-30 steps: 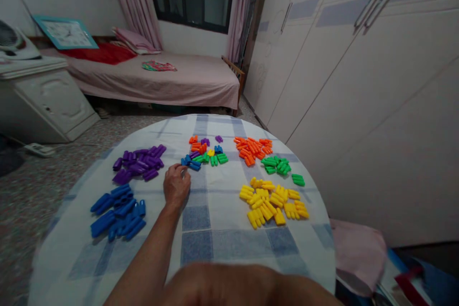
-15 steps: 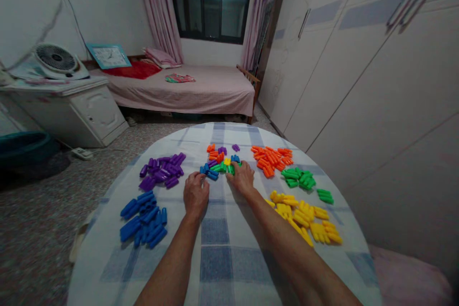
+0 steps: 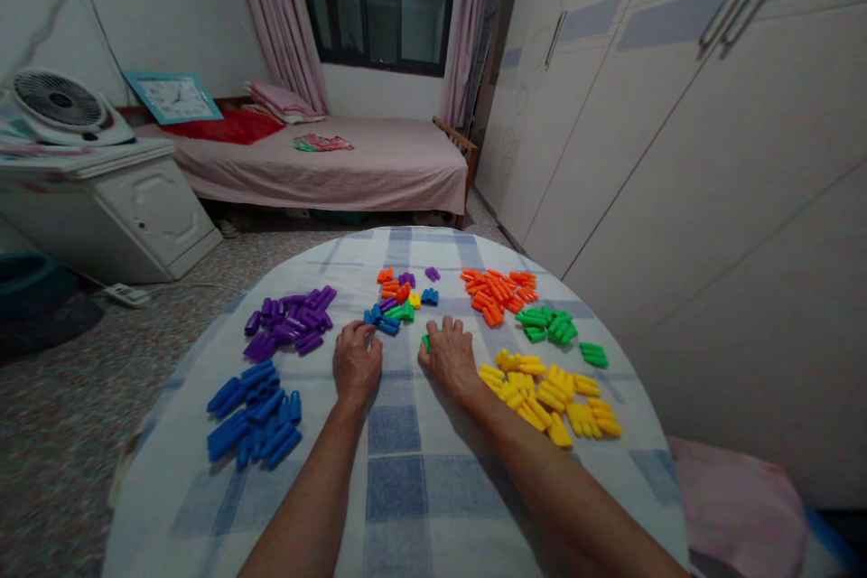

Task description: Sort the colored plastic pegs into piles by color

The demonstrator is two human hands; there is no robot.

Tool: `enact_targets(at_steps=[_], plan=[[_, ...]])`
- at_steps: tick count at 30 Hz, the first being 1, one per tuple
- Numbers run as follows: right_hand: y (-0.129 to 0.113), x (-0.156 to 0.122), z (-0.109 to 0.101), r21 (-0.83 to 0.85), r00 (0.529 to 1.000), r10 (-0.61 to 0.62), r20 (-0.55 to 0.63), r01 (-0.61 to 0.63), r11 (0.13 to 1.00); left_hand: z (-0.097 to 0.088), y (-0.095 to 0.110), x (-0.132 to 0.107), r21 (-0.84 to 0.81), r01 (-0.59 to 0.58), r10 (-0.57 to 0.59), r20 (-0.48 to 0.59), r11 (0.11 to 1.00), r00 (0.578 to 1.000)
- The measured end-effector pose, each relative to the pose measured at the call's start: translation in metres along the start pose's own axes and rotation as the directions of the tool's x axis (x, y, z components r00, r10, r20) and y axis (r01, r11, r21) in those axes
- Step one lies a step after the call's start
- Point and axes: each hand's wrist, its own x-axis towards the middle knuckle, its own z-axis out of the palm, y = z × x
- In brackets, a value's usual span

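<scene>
A small mixed pile (image 3: 399, 298) of orange, purple, blue, green and yellow plastic pieces lies at the far middle of a round table (image 3: 399, 488) with a blue checked cloth. My left hand (image 3: 356, 363) rests knuckles up just below the pile, its fingertips touching blue pieces (image 3: 380, 321). My right hand (image 3: 448, 356) sits beside it with fingers curled over a green piece (image 3: 426, 341). Sorted heaps lie around: purple (image 3: 290, 320), blue (image 3: 254, 414), orange (image 3: 496, 286), green (image 3: 547, 326) and yellow (image 3: 545, 386).
White wardrobe doors (image 3: 677, 153) stand close along the right of the table. Beyond it are a pink bed (image 3: 325, 164), a white cabinet (image 3: 115, 217) with a fan (image 3: 58, 104) on top, and a power strip (image 3: 123, 294) on the floor.
My right hand came into view, reached the mixed pile and has drawn back toward me with green pieces under its fingers. My left hand stayed at the pile's near edge.
</scene>
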Motion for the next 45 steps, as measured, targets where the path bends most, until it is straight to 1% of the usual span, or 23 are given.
enact_targets(at_steps=[4,6,7,8,10,12,13,14,15,18,20,23,25,28,33,36,39,41,43,45], plan=[[0.003,-0.010,-0.007,0.007,0.998,-0.031,0.057,0.031,0.999,-0.001,0.001,-0.001,-0.006,-0.002,0.002,0.005,1.000,1.000],[0.006,-0.014,-0.017,0.025,0.996,-0.056,0.075,0.054,0.998,-0.001,0.001,-0.001,-0.007,0.003,-0.003,0.002,1.000,1.000],[0.009,-0.016,-0.024,0.042,0.995,-0.073,0.066,0.070,0.997,-0.001,0.001,-0.001,-0.007,0.004,-0.004,-0.001,1.000,1.000],[0.014,-0.018,-0.033,0.061,0.996,-0.083,0.038,0.081,0.995,-0.001,0.000,-0.001,-0.008,0.006,-0.006,-0.003,1.000,1.000],[0.032,-0.020,-0.052,0.093,0.995,-0.072,-0.074,0.079,0.993,0.000,0.000,-0.001,-0.012,0.011,-0.011,-0.003,1.000,1.000],[0.060,-0.022,-0.068,0.089,0.975,0.019,-0.221,0.001,0.996,0.001,-0.001,-0.001,-0.017,0.011,-0.011,-0.001,1.000,1.000],[0.077,-0.022,-0.074,0.064,0.960,0.078,-0.269,-0.063,0.996,0.001,-0.001,-0.001,-0.017,0.007,-0.007,-0.001,1.000,1.000],[0.094,-0.023,-0.076,0.029,0.950,0.139,-0.278,-0.136,0.990,0.001,0.000,-0.001,-0.016,0.004,-0.004,-0.001,1.000,1.000],[0.112,-0.024,-0.077,-0.014,0.942,0.201,-0.268,-0.213,0.977,0.000,0.000,-0.001,-0.013,0.003,-0.003,-0.001,1.000,1.000],[0.158,-0.030,-0.064,-0.111,0.934,0.303,-0.190,-0.327,0.938,-0.001,0.002,-0.001,-0.015,0.021,-0.021,-0.001,1.000,1.000],[0.180,-0.035,-0.049,-0.134,0.928,0.340,-0.151,-0.360,0.923,-0.002,0.003,-0.001,-0.023,0.030,-0.030,0.000,0.999,1.000],[0.198,-0.041,-0.030,-0.119,0.933,0.335,-0.131,-0.350,0.929,-0.002,0.003,-0.001,-0.023,0.030,-0.030,0.006,0.999,1.000],[0.204,-0.043,-0.023,-0.083,0.940,0.312,-0.138,-0.325,0.942,-0.001,0.002,-0.001,-0.020,0.030,-0.029,0.010,0.999,1.000],[0.209,-0.042,-0.018,-0.036,0.939,0.310,-0.146,-0.318,0.947,-0.001,0.002,-0.001,-0.021,0.032,-0.031,0.010,0.999,0.999],[0.213,-0.042,-0.018,0.007,0.941,0.318,-0.118,-0.319,0.948,-0.002,0.004,-0.001,-0.039,0.048,-0.048,0.001,0.998,0.999],[0.210,-0.043,-0.022,0.004,0.942,0.317,-0.108,-0.318,0.948,-0.002,0.005,-0.001,-0.042,0.048,-0.048,0.001,0.998,0.999],[0.200,-0.039,-0.032,-0.033,0.937,0.319,-0.140,-0.327,0.945,-0.003,0.006,-0.001,-0.042,0.052,-0.051,0.007,0.998,0.999],[0.189,-0.033,-0.040,-0.036,0.943,0.289,-0.167,-0.299,0.954,-0.003,0.006,-0.001,-0.038,0.053,-0.053,0.010,0.998,0.999],[0.174,-0.023,-0.046,-0.008,0.955,0.227,-0.193,-0.233,0.972,-0.003,0.006,-0.002,-0.037,0.051,-0.051,0.008,0.998,0.999],[0.156,-0.011,-0.049,0.043,0.966,0.139,-0.217,-0.132,0.990,-0.002,0.005,-0.001,-0.041,0.046,-0.046,0.003,0.998,0.999]])
